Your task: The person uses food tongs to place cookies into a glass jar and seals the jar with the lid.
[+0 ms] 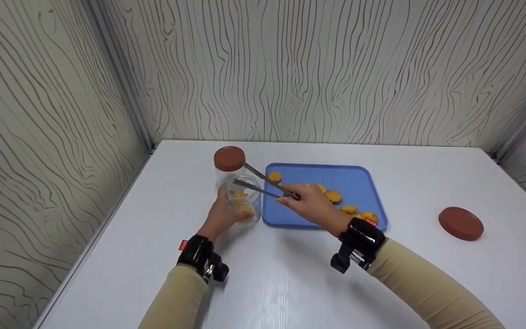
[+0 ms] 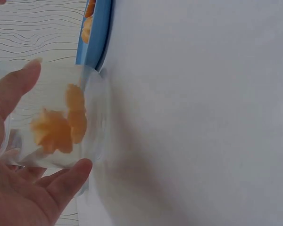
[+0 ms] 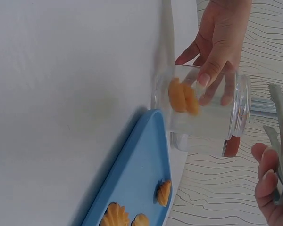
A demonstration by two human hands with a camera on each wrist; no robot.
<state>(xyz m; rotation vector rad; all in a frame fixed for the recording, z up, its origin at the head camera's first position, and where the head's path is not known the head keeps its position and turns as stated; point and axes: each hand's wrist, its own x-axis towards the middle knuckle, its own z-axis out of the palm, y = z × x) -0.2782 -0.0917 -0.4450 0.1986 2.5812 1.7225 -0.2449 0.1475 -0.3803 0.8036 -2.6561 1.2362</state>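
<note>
Left of the blue tray (image 1: 345,178), just beside its edge, I see the open jar (image 1: 255,208) standing mouth up on the white table (image 1: 263,283), clear-walled, with orange biscuits (image 3: 179,96) at its bottom. On the dark wrist straps (image 1: 195,250), the left red tag (image 1: 183,245) sits to the near left of the tray and the right red tag (image 1: 371,223) over its near right corner; both seem to carry pale lettering, too small for me to read. The left hand (image 1: 223,213) is wrapped round the open jar, thumb on one side and fingers on the other, so from my station the jar lies squarely within that grasp. Over the tray, the right hand (image 1: 311,201) grips the metal tongs (image 1: 265,176); from that hold they reach leftward past the tray's edge, arms spread, one serrated tip above the mouth of the open jar and the other farther back. On the tray I make out the tray biscuits (image 1: 333,196): one in the far left corner, the others around the middle and near right, some partly hidden by the right hand. Behind the open jar, off the tray's far left corner, stands a capped jar (image 1: 222,177) with a brick-red lid (image 1: 229,158). Well to the right of the tray, a loose lid (image 1: 460,223) of matching colour lies on the table
</note>
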